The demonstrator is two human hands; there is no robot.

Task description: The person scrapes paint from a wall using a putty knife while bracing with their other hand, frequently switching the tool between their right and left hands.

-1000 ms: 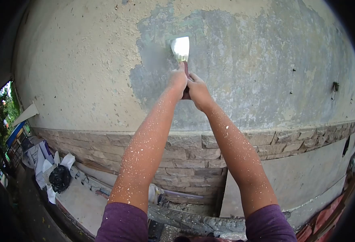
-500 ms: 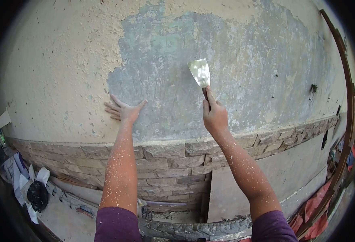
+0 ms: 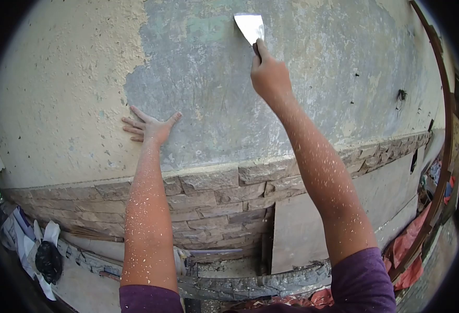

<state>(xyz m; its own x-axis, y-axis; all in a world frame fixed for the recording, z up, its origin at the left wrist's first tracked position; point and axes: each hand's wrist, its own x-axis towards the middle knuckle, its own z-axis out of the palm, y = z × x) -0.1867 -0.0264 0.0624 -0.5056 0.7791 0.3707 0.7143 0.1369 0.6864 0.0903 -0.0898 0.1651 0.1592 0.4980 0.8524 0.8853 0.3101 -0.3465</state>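
My right hand [image 3: 272, 73] is closed around the dark handle of a putty knife [image 3: 251, 27], its wide shiny blade pointing up against the upper part of the wall. My left hand [image 3: 154, 128] lies with fingers spread on the wall, right at the border between cream paint and bare grey. The peeling cream paint [image 3: 68, 99] covers the left side. A large scraped grey patch [image 3: 214, 94] with greenish traces spreads across the middle and right. Pale flecks dot both forearms.
Below the paint runs a band of stone cladding [image 3: 208, 180]. A flat board [image 3: 307, 235] leans beneath it. At lower left are a black plastic bag [image 3: 48, 261] and white scraps. A long brown strip [image 3: 451, 120] stands at right, near red sheeting [image 3: 409, 250].
My right hand has moved up the wall with the putty knife. My left hand stays spread on the same spot. The view has shifted, so the wall sits slightly higher in it.
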